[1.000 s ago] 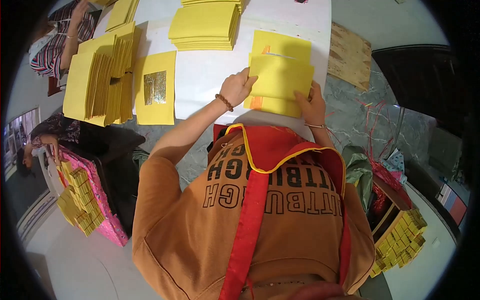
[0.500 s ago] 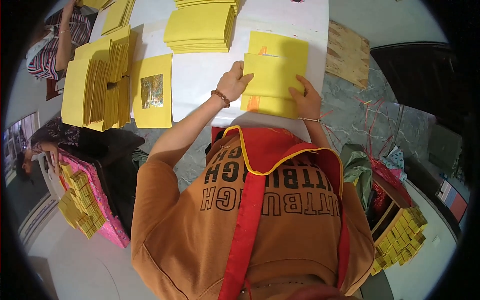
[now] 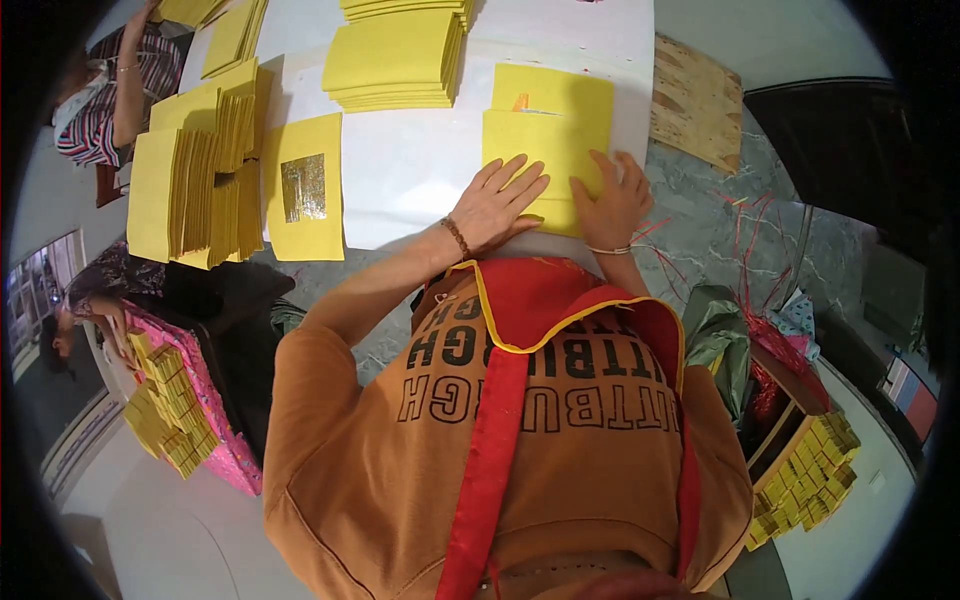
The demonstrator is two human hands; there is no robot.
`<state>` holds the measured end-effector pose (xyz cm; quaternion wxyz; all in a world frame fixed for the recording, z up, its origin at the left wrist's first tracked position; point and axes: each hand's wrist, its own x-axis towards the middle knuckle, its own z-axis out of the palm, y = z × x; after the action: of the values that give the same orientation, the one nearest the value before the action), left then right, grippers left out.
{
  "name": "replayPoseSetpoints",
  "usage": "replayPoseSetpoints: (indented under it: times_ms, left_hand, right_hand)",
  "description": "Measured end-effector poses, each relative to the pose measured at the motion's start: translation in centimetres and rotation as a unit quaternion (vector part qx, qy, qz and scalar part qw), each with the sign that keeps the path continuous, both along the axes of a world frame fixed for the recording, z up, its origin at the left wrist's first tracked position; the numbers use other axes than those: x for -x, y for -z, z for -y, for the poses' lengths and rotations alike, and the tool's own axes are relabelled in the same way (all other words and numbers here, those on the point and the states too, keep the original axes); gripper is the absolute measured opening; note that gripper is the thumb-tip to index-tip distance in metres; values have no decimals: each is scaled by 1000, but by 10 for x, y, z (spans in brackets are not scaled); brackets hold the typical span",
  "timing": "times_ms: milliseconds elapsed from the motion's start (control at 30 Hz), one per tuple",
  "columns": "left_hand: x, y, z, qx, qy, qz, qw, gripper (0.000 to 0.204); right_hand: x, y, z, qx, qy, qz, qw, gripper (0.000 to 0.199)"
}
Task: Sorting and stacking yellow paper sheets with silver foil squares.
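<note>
The folded yellow sheet (image 3: 545, 140) lies near the front edge of the worktop (image 3: 415, 175), left hand (image 3: 496, 208) over its lower left, right hand (image 3: 612, 210) at its right side, each grip wide, with a yellow stack (image 3: 385, 60) farther left.

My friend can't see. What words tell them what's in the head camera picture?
A person's left hand and right hand are on layered yellow sheets near the edge of a white table. To their left lies a single yellow sheet with a shiny patch, beside a thick yellow stack.
</note>
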<state>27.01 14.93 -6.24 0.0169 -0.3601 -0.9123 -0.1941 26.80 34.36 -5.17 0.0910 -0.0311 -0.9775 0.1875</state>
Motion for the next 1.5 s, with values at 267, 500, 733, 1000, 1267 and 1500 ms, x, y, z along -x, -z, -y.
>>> replayPoseSetpoints:
  times_ms: [267,500,733,1000,1267,1500]
  left_hand:
    - [1,-3,2,20,17,26,999,60]
    - [17,-9,-18,66,12,-85,994,54]
    - [45,-34,-30,163,-22,-95,982,35]
    - [107,-108,72,15,-108,-260,959,50]
    - [138,-27,158,133,-187,-148,962,52]
    - [140,-23,156,212,-192,-55,957,65]
  right_hand:
    - [-28,24,-25,-91,-275,2,957,62]
    - [-34,26,-22,-79,-216,45,972,64]
    - [-40,43,-23,2,-115,-91,989,94]
    - [-38,43,-26,38,-119,-8,992,97]
    - [-35,42,-26,-13,-128,16,992,78]
    - [-35,45,-26,3,-125,19,992,78]
